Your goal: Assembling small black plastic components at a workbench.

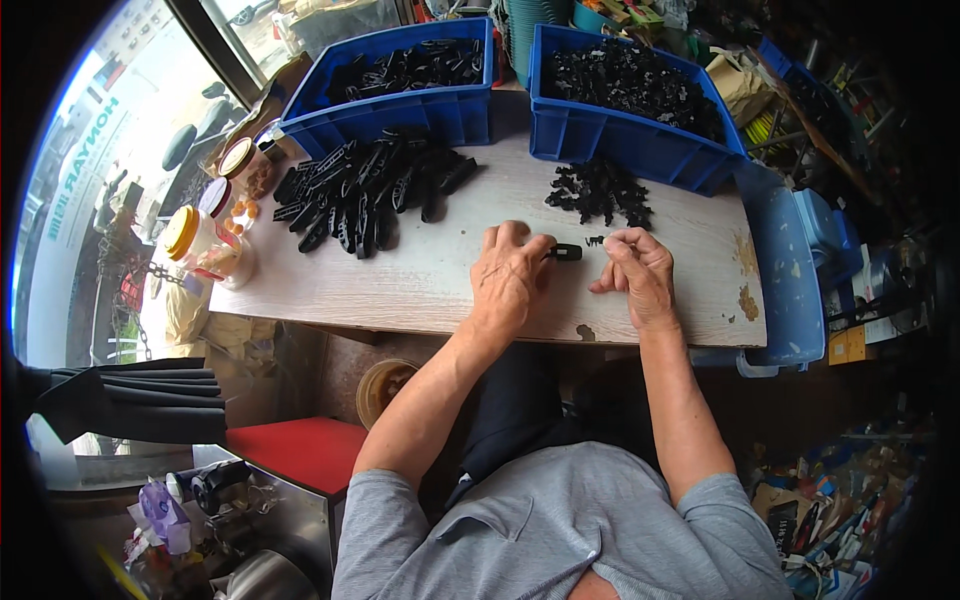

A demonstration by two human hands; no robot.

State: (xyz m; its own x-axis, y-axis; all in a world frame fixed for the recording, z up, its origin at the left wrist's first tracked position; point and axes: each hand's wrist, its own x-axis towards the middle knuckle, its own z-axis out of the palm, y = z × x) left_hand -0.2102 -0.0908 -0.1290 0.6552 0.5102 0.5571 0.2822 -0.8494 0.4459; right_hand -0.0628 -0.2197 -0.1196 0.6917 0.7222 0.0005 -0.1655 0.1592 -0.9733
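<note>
My left hand [508, 270] is closed around a black elongated plastic part [567, 252], whose end with a slot sticks out to the right. Just across from it, my right hand [640, 272] pinches a small black jagged plastic piece [595, 241] between thumb and forefinger. The two parts are close together but apart. Beyond my left hand lies a heap of long black plastic parts [365, 190]. A smaller pile of little black pieces [600, 192] sits beyond my right hand.
Two blue bins stand at the table's far side: the left bin [390, 112] holds long black parts, the right bin [640, 148] small ones. Lidded jars [205, 245] line the left edge of the pale table [420, 290]. A blue tub [790, 290] adjoins the right edge.
</note>
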